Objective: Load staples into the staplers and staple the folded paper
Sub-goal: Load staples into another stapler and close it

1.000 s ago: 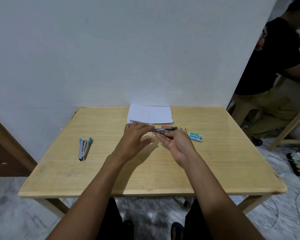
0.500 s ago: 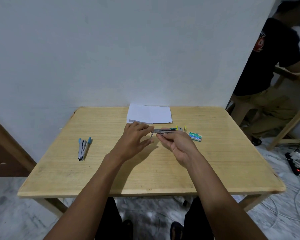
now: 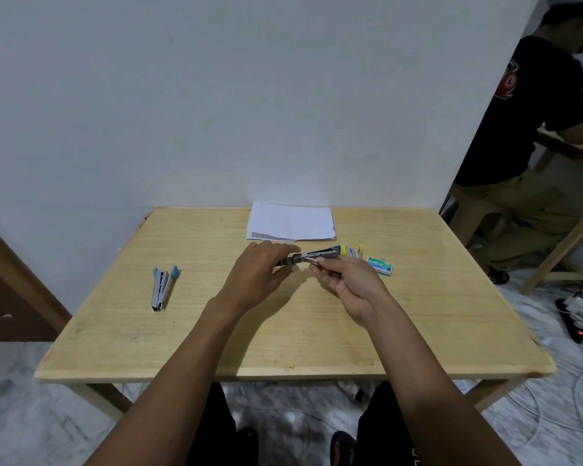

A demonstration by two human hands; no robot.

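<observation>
You held the small metal stapler [image 3: 320,254] just above the pale wooden table [image 3: 283,334], left hand [image 3: 261,269] fingers curled round one end, right hand [image 3: 349,282] pinching the other. The folded white paper [image 3: 290,222] lay by the plain grey wall [image 3: 249,95].

Stapling supplies sit on a pale wooden table [image 3: 451,331] pushed against a white wall [image 3: 216,112].

A sheaf of folded white paper [image 3: 290,220] lies flat at the table's far edge, its back edge touching the wall. Well to the left of the paper and nearer the front edge, a blue-tipped stapler [image 3: 162,288] lies hinged open in a narrow V, its metal nose toward the front. Just off the paper's near right corner lies a yellow-tipped stapler [image 3: 351,252], partly hidden. Further right of the paper, just beside that stapler, a small green staple box [image 3: 379,265] lies flat, its printed label up. Far to the left of the paper, the tabletop's back corner looks chipped.
</observation>
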